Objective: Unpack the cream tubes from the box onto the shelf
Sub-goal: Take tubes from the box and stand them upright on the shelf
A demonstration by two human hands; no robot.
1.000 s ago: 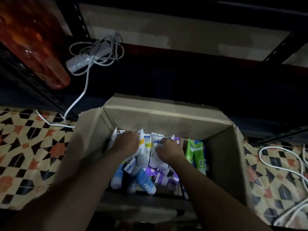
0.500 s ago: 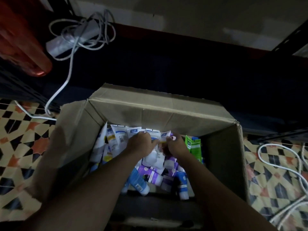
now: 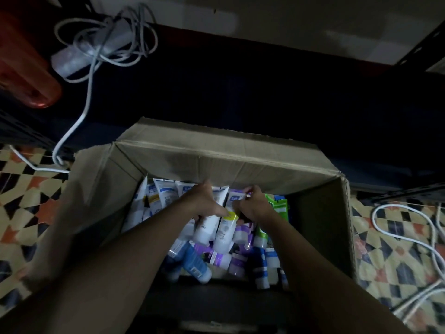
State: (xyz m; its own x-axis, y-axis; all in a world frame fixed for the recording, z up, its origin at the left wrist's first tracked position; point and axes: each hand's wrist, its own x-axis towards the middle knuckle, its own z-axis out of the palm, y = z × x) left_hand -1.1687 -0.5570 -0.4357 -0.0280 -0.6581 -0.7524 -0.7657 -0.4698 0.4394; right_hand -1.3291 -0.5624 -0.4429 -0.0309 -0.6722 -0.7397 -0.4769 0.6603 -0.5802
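While both hands are sunk in the cardboard box [image 3: 216, 162] at lower centre, cream tubes [image 3: 206, 226] are gripped by the left hand [image 3: 204, 201] and a purple-marked tube [image 3: 237, 197] is pinched by the right hand [image 3: 255, 206], just under the far wall; open room is seen along the right wall.

Dim room, patterned floor.
We see black, cream and orange floor tiles [image 3: 31, 196] on both sides, a dark shelf [image 3: 265, 88] ahead below a pale wall [image 3: 289, 22], and a power strip [image 3: 72, 61] with coiled cable at its left end.
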